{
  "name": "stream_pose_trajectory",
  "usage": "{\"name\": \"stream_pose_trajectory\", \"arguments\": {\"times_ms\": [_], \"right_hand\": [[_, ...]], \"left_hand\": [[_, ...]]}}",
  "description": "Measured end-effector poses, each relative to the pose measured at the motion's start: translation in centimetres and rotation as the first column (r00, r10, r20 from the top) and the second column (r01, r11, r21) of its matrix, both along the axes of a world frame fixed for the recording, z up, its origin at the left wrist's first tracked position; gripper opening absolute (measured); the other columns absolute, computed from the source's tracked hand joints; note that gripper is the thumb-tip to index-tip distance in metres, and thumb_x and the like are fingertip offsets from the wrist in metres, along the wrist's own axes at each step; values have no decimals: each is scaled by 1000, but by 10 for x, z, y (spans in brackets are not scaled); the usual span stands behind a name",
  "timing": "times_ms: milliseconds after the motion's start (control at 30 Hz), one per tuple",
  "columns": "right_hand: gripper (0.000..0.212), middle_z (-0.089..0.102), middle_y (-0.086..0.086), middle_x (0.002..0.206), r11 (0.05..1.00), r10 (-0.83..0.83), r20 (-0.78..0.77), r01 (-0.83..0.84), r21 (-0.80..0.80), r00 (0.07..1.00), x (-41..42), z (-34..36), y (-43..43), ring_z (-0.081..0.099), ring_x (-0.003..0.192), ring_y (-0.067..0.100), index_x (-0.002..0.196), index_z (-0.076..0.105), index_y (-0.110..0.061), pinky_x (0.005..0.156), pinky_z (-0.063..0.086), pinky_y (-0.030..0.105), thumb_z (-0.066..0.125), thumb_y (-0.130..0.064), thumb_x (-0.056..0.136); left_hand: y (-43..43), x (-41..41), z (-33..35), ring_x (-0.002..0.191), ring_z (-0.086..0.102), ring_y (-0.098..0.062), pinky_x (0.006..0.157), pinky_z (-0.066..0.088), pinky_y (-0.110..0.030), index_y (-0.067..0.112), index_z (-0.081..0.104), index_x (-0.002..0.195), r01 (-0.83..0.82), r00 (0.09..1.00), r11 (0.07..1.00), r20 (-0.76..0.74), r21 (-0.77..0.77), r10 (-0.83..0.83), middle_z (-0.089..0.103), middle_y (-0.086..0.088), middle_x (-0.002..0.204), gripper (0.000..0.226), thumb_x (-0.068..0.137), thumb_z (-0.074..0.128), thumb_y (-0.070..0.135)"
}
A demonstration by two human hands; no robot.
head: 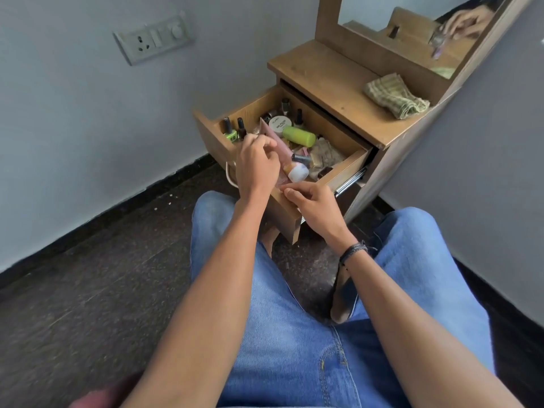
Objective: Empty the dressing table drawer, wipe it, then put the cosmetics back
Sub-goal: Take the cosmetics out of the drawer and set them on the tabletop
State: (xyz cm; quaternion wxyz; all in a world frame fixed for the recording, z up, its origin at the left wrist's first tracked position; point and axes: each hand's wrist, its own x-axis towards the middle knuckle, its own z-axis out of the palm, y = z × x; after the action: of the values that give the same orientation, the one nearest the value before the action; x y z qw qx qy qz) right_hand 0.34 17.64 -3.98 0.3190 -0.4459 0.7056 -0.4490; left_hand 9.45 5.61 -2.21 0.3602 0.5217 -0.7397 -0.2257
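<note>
Drawer (347, 172) of the wooden desk (338, 83) stands pulled out at centre frame and is not yet emptied. Contents noted: a green nail polish bottle (231, 134) and a dark nail polish bottle (242, 129) upright in the far left corner, a white round jar (281, 124) towards the back, a green cylindrical bottle (298, 136) lying on its side just beside the jar, a pink tube (278, 144) lying lengthwise, and a white-capped orange bottle (298, 171) near the front. The left hand (256, 163) is over the left part of the drawer, fingers curled against the pink tube; whether it grips anything cannot be told, as the back of the hand hides the palm. The right hand (315, 206) is at the drawer's front rim, fingers bent, thumb and forefinger touching the edge; a firm hold cannot be confirmed. A folded checked cloth (396, 95) lies on the desk top at upper right. The mirror (412, 28) above it reflects a hand pinching a small bottle. A switch plate (154, 38) is on the wall at upper left.
</note>
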Motion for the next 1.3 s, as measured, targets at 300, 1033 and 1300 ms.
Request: {"name": "stream_pose_trajectory", "arguments": {"times_ms": [300, 1033, 1300], "right_hand": [[13, 78, -13, 86, 999, -36, -12, 36, 16, 999, -35, 14, -11, 72, 89, 6, 100, 79, -27, 88, 58, 40, 66, -28, 97], [31, 60, 6, 111, 998, -67, -525, 64, -24, 848, -73, -13, -61, 55, 102, 27, 122, 70, -12, 86, 46, 35, 58, -9, 93], [34, 60, 7, 110, 999, -41, -607, 41, -13, 794, -67, -13, -57, 54, 95, 27, 125, 69, -11, 81, 49, 38, 59, -13, 92]], "left_hand": [[8, -10, 4, 111, 51, -17, 83, 43, -28, 22, 72, 95, 114, 993, 992, 31, 59, -116, 63, 5, 115, 17, 90, 62, 9], [-20, -49, 0, 123, 45, -25, 98, 45, -48, 24, 65, 120, 229, 931, 935, 221, 269, -291, 53, 0, 132, 24, 96, 63, 26], [-21, -52, -7, 128, 42, -29, 106, 40, -56, 27, 64, 121, 213, 875, 928, 363, 307, -321, 54, 0, 138, 29, 94, 65, 16]]}}
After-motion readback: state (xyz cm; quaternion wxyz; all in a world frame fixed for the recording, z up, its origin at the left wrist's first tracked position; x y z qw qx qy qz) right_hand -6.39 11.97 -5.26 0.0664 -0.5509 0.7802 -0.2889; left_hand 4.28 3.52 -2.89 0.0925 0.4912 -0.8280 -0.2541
